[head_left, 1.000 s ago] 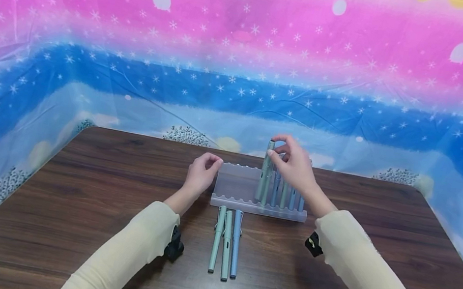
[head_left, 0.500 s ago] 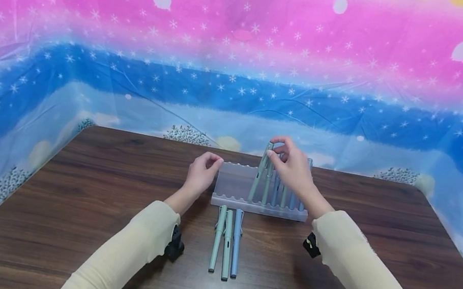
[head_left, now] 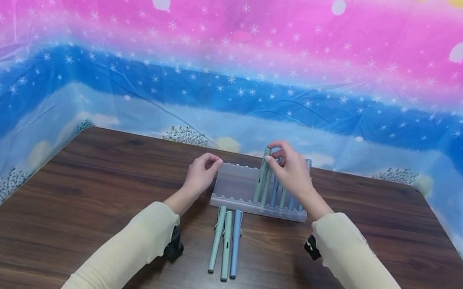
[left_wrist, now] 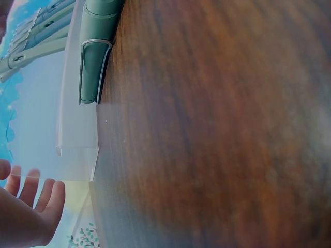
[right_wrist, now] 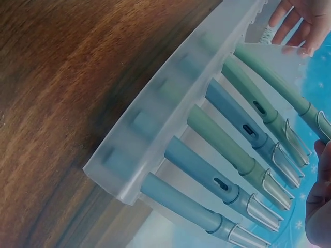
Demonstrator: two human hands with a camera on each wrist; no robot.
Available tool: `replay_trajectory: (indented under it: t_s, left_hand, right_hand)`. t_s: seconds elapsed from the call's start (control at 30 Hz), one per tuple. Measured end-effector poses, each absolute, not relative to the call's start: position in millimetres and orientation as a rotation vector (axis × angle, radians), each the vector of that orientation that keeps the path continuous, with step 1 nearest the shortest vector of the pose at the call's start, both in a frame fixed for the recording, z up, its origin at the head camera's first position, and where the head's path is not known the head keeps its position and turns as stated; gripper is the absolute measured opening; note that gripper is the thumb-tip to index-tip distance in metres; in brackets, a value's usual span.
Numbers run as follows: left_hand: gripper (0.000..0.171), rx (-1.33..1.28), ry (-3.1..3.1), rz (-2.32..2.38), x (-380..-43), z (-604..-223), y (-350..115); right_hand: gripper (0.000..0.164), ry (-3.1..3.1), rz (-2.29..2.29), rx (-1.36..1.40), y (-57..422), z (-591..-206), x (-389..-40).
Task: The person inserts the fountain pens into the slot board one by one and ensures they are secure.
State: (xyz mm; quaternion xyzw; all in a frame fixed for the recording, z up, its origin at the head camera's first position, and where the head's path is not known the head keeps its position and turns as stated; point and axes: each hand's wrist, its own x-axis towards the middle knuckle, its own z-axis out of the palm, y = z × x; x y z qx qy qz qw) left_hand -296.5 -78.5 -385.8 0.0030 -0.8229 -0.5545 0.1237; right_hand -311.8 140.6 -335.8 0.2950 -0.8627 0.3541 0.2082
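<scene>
A translucent pen rack (head_left: 235, 181) stands on the table, its right side lined with several upright green and blue pens (right_wrist: 212, 134). My right hand (head_left: 295, 171) pinches the top of a green pen (head_left: 258, 188) between thumb and fingers. That pen stands nearly upright at the left end of the row, its lower end at the notched front ledge. My left hand (head_left: 201, 173) holds the rack's upper left corner, thumb and fingers on either side of the panel. In the left wrist view, those fingers (left_wrist: 29, 186) show partly through the translucent plastic.
Two green pens (head_left: 227, 247) and a blue pen (head_left: 235, 243) lie side by side in front of the rack, clips toward it. The dark wooden table (head_left: 116, 165) ends behind the rack at a patterned cloth backdrop (head_left: 241, 89).
The green pen in my right hand has come down; its foot swung left, leaving it tilted, then it straightened up at the rack's ledge. My left hand stays at the rack corner.
</scene>
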Motion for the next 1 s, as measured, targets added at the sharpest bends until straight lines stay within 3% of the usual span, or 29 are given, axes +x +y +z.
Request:
replay_trajectory:
  t_s: [0.67,1.0]
  left_hand:
    - [0.019,0.006,-2.400,-1.617,-295.9,-386.9,-78.3]
    - [0.019,0.006,-2.403,-1.614,-297.3,-386.4,-78.4]
  right_hand:
    - [0.024,-2.533,1.020,0.822,137.8,-340.9,-311.2]
    - [0.042,-2.563,0.855,0.841,139.8,-345.7,-311.4]
